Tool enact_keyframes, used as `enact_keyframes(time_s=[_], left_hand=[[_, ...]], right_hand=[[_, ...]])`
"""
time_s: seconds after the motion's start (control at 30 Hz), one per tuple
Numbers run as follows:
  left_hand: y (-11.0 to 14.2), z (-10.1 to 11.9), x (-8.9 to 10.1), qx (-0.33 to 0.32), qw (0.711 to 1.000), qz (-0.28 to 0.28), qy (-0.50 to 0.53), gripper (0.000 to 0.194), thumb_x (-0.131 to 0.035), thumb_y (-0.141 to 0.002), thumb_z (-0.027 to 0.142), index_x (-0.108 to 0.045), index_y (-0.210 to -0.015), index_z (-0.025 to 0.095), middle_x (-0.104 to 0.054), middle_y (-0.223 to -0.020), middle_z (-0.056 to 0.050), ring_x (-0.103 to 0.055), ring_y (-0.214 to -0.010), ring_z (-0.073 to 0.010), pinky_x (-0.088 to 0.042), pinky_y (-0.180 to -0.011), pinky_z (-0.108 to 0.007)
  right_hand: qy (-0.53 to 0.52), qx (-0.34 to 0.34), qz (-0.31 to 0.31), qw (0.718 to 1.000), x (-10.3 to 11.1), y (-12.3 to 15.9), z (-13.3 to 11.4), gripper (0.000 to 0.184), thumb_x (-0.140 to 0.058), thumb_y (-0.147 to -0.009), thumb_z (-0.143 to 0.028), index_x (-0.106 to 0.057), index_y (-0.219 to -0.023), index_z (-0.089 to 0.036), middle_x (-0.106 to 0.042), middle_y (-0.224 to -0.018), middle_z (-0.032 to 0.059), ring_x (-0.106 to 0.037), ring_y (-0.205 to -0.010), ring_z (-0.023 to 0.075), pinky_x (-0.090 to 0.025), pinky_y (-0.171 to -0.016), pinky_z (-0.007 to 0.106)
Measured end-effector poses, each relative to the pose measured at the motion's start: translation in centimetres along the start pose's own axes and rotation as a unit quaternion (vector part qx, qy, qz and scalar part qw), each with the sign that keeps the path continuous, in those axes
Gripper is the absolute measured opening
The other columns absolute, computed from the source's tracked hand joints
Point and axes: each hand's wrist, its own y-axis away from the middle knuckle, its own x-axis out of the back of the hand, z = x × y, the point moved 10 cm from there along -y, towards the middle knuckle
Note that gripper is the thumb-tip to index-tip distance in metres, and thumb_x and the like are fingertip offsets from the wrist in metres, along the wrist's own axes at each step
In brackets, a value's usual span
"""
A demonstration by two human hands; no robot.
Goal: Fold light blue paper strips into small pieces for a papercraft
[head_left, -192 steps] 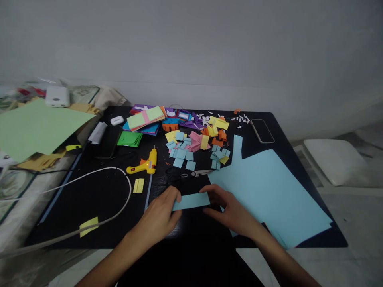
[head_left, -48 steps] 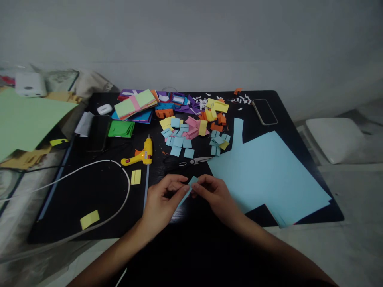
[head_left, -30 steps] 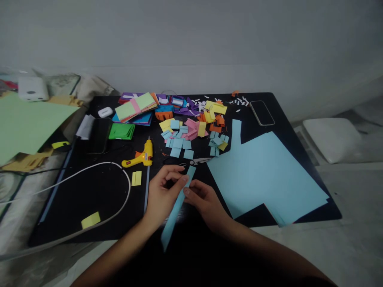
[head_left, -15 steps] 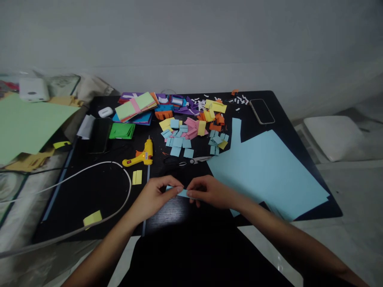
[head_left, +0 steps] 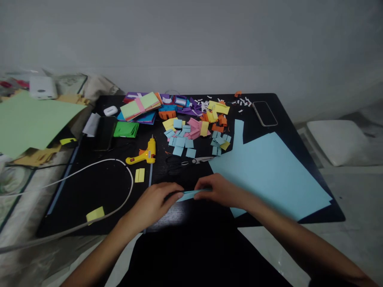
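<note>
A narrow, folded strip of light blue paper [head_left: 189, 195] is stretched between my two hands, just above the near part of the black table. My left hand [head_left: 157, 201] pinches its left end between thumb and fingers. The right end is pinched in my right hand [head_left: 220, 190]. Beyond the strip lie scissors [head_left: 203, 160] with dark handles. Several small folded light blue paper pieces [head_left: 180, 142] are piled behind them. Large light blue sheets [head_left: 269, 175] spread out to the right, partly under my right forearm.
A yellow glue gun [head_left: 146, 152] lies left of centre, near a small yellow folded piece [head_left: 139, 175]. A white cable [head_left: 131, 179] loops across the left side. Green papers [head_left: 126, 129], a phone [head_left: 265, 113] and white scraps [head_left: 243, 102] sit farther back.
My right hand has moved right, away from my left, so more of the blue strip shows between them. The view has shifted slightly.
</note>
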Motion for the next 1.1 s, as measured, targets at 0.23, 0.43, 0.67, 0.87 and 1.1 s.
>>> enact_keyframes(time_s=[0.23,0.43,0.67,0.87,1.1], left_hand=[[-0.7,0.3,-1.4,0.011,1.0,-0.029,-0.002,0.025,-0.054,-0.104,0.031,-0.076,-0.098,0.023,-0.075,-0.082,-0.002,-0.072,-0.077,-0.0183,-0.052,-0.072,-0.027],[-0.6,-1.5,-1.3,0.066,0.995,-0.033,0.073,0.024,-0.057,-0.102,0.035,-0.073,-0.092,0.021,-0.073,-0.075,-0.001,-0.069,-0.065,-0.0153,-0.052,-0.063,-0.024],[-1.4,-1.2,-4.1,0.098,0.978,-0.084,0.162,0.029,-0.054,-0.103,0.041,-0.07,-0.096,0.018,-0.074,-0.078,-0.002,-0.07,-0.063,-0.0147,-0.055,-0.063,-0.025],[-0.9,-2.1,-4.1,0.128,0.97,-0.07,0.196,0.033,-0.055,-0.102,0.043,-0.067,-0.087,0.016,-0.073,-0.076,-0.002,-0.064,-0.056,-0.0126,-0.053,-0.058,-0.025],[-1.3,-1.3,-4.8,0.116,0.961,-0.064,0.244,0.032,-0.057,-0.102,0.046,-0.066,-0.094,0.016,-0.07,-0.078,-0.002,-0.065,-0.059,-0.0126,-0.053,-0.059,-0.025]], right_hand=[[-0.002,0.01,0.048,0.999,0.6,0.2,-0.5,0.012,-0.083,-0.083,-0.035,-0.08,-0.087,-0.024,-0.079,-0.085,0.0008,-0.072,-0.081,0.0191,-0.05,-0.074,0.03],[-0.117,-0.037,0.092,0.988,1.9,0.7,1.4,0.016,-0.078,-0.087,-0.035,-0.078,-0.09,-0.019,-0.075,-0.072,0.0011,-0.07,-0.067,0.0159,-0.049,-0.067,0.029],[-0.118,-0.024,0.082,0.989,0.8,0.2,0.8,0.014,-0.078,-0.087,-0.033,-0.078,-0.087,-0.02,-0.075,-0.074,-0.0003,-0.071,-0.065,0.0141,-0.05,-0.067,0.026],[-0.147,-0.028,0.126,0.981,1.9,0.7,1.2,0.019,-0.08,-0.085,-0.038,-0.078,-0.087,-0.019,-0.076,-0.078,0.0007,-0.072,-0.064,0.0142,-0.051,-0.066,0.026],[-0.142,-0.012,0.117,0.983,0.8,0.5,0.5,0.014,-0.078,-0.087,-0.034,-0.078,-0.085,-0.021,-0.076,-0.075,-0.0005,-0.072,-0.065,0.0135,-0.052,-0.066,0.025]])
